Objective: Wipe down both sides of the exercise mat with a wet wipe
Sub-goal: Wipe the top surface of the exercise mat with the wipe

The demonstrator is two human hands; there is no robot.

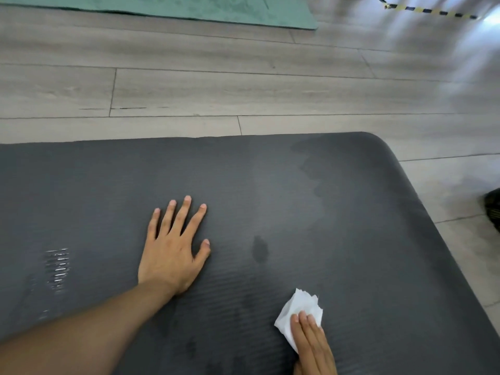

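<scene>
Exercise mat (270,185): soft foam, ribbed, likely light and floppy; lift by corner edge to flip. Left hand (173,250) flat, fingers spread, bracing mat. Right hand (313,345) fingers straight, pressing wet wipe (297,309) down.

There are no words, numbers or signs to read here. The mat (351,226) is plain dark grey and shows no label. The wipe (299,307) is plain white. The green mat (189,8) shows no letters. The striped tape (428,10) has only blurry yellow and black bars.
</scene>
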